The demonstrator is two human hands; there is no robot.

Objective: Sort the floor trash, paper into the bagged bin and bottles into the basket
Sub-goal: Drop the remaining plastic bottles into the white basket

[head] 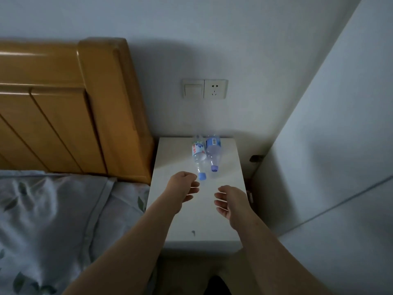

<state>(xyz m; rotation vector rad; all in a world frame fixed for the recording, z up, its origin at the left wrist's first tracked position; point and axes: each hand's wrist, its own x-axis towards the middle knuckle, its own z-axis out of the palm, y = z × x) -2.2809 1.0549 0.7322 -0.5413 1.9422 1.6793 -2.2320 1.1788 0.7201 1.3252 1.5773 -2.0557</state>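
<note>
**Reaching for two bottles that lie with their caps toward me**

Both my hands are out over the white nightstand (230,167) and both are empty. My left hand (182,188) has its fingers loosely curled with a gap between thumb and fingers, holding nothing. My right hand (228,202) is much the same, palm turned inward, fingers relaxed and parted.

The two clear plastic bottles lie on their sides toward the back of the nightstand, close against each other; I cannot tell whether their bodies touch. Their long axes run away from me, bases toward the wall and blue caps toward my hands. The left bottle (198,155), the one with the red and white label, reaches a little nearer me than the right bottle (213,151) with the blue label.

What matters for the next move is that the left bottle's cap sits just beside my left fingertips (196,184), slightly ahead and to their right. My right hand is farther back, apart from the right bottle's cap, which lies ahead of it and to its left. So I judge the left hand takes its bottle first, closing round the neck end-on, while the right must go farther forward.

They lie so close that a sideways grasp on either body would likely nudge the other. Neither the basket nor the bagged bin is in view.
</note>
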